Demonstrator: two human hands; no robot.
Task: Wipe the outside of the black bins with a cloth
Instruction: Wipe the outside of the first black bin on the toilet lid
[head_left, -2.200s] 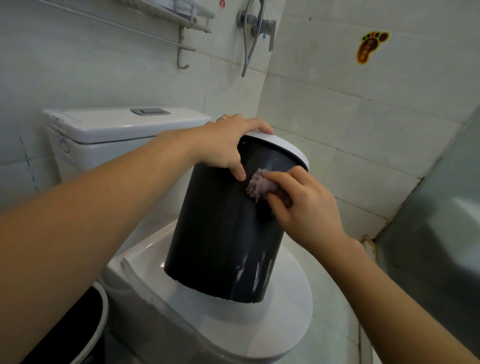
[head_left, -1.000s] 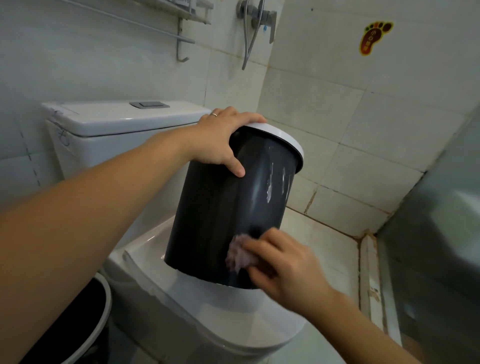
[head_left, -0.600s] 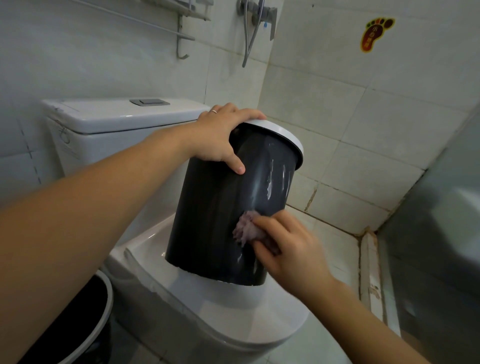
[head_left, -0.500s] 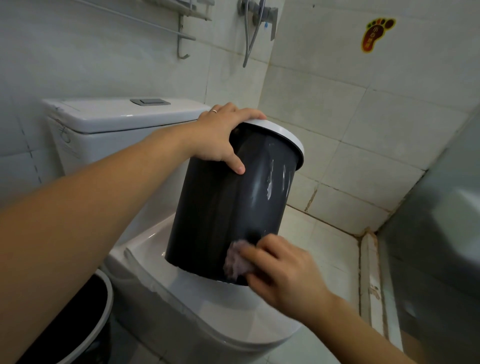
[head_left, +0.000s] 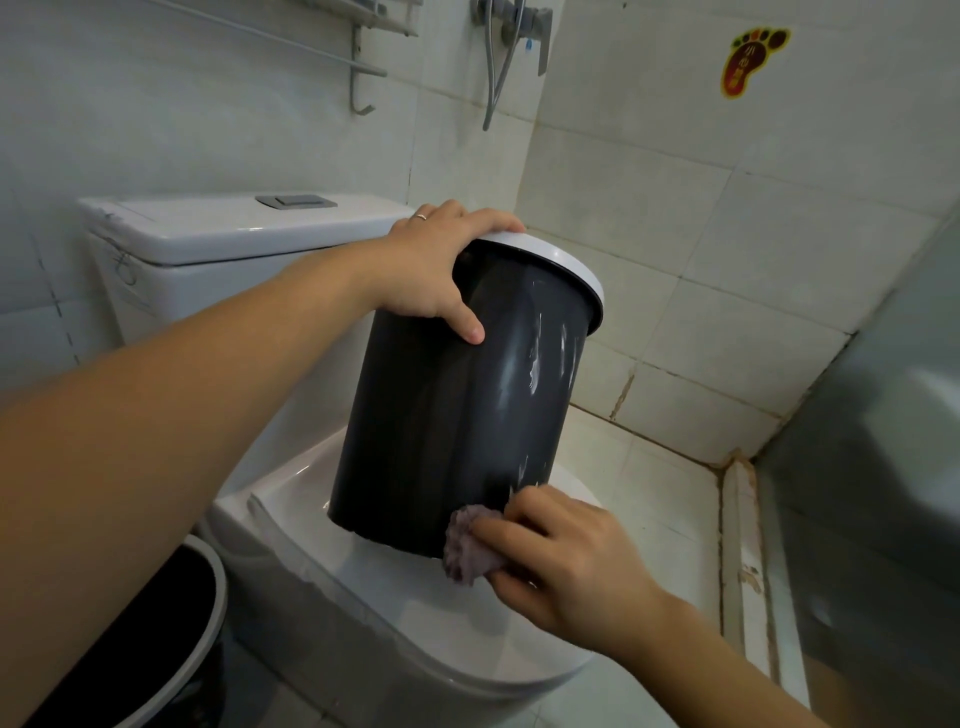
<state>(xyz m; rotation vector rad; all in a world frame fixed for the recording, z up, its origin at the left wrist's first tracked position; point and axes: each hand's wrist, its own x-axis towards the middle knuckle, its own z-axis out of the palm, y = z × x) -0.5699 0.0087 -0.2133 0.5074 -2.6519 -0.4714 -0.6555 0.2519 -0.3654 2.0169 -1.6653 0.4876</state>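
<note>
The black bin (head_left: 457, 415) stands tilted on the toilet lid (head_left: 415, 623), left hand (head_left: 431, 270) gripping its rim, right hand (head_left: 566, 566) pinching the cloth (head_left: 467, 551) against its bottom edge.

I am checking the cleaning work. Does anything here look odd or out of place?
Yes. The black bin stands tilted on the closed toilet lid, steadied at its rim by the left hand. Whitish streaks show on its side, above the cloth in the right hand.

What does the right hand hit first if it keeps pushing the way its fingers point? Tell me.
The right hand points left and slightly up, its fingers pinching the purple cloth. Ahead is the black bin, at its bottom edge; the cloth already seems to touch it, though depth is unclear.
</note>
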